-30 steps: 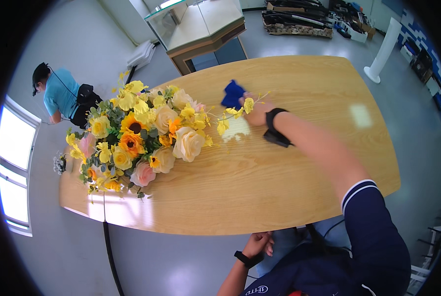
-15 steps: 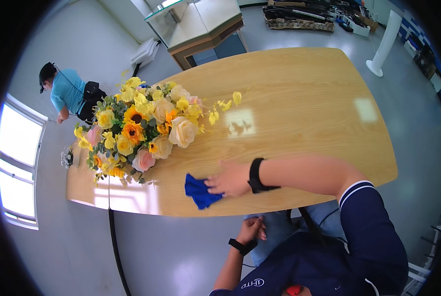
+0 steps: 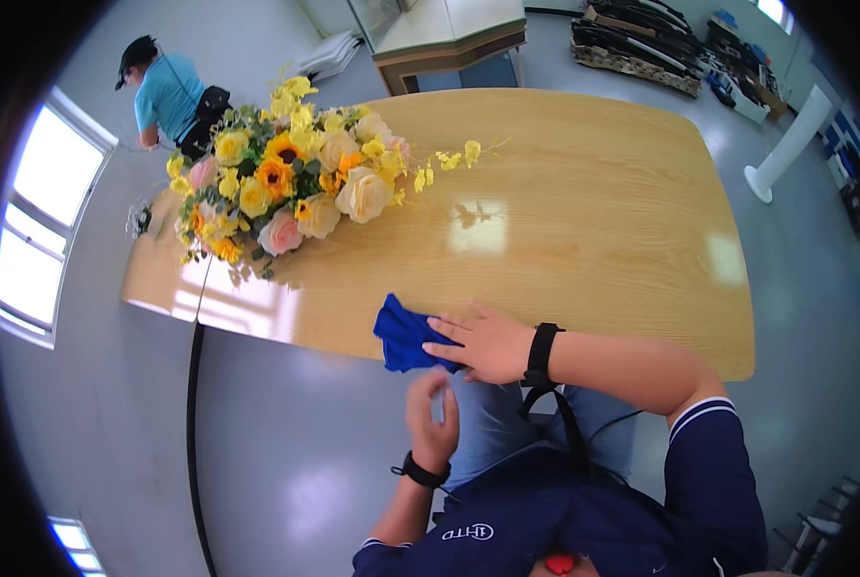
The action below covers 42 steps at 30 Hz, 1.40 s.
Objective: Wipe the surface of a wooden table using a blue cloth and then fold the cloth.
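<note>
My right hand lies flat on the wooden table near its front edge, fingers spread. Part of a crumpled blue cloth is under its fingertips; the rest spreads out to the left and reaches the edge. My left hand is raised in front of the table, just below the cloth. Its fingers are loosely bent and slightly blurred, the thumb stands apart, and I see nothing in it. Both wrists wear black bands.
A large arrangement of yellow, pink and orange flowers stands on the left of the table. Beyond it a person in a light blue shirt stands by the window. A display case is behind the table, a white column to the right.
My left hand has risen from my lap to the table's front edge beside the cloth. My right hand and the cloth are now closer to that edge. The view has shifted.
</note>
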Each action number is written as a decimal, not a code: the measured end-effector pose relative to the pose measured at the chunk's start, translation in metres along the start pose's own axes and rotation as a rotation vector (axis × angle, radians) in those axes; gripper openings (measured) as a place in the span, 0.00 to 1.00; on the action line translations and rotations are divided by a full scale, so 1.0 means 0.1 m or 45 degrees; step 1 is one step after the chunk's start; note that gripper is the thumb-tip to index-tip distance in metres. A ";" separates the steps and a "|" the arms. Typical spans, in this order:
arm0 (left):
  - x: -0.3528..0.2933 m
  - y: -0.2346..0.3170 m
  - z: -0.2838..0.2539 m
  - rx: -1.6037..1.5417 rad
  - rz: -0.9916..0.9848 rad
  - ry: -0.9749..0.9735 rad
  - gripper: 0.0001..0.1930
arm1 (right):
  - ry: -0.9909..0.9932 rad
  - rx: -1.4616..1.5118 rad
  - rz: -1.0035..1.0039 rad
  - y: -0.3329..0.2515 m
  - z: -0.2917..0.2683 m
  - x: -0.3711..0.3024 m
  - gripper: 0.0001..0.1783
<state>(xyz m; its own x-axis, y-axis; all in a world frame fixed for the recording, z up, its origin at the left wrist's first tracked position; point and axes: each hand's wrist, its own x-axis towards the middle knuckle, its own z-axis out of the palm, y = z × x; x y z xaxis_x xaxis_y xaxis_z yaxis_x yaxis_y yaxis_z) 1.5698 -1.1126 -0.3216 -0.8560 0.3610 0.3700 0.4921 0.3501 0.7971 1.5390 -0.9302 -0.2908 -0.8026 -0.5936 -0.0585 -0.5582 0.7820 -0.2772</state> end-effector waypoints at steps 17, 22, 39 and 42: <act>0.34 0.28 0.19 0.884 -0.021 -0.248 0.29 | 0.973 0.317 0.026 -0.46 -0.06 -1.44 0.16; 0.38 0.36 0.38 1.024 0.063 -0.208 0.28 | 1.176 0.537 0.346 -0.60 0.48 -1.94 0.12; 0.69 0.02 0.04 1.009 -0.036 -0.484 0.34 | 1.108 0.576 0.765 -0.54 1.45 -2.22 0.06; 0.74 -0.11 -0.09 1.014 -0.073 -0.479 0.35 | 1.088 0.498 0.749 -0.50 1.48 -2.21 0.06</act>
<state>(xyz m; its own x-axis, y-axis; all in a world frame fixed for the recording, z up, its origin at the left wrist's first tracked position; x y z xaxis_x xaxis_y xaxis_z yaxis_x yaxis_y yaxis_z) 1.4993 -1.0979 -0.2989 -0.8431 0.5357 0.0464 0.5340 0.8242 0.1885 1.7752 -0.8666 -0.4057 -0.8857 0.2950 0.3585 -0.0580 0.6957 -0.7160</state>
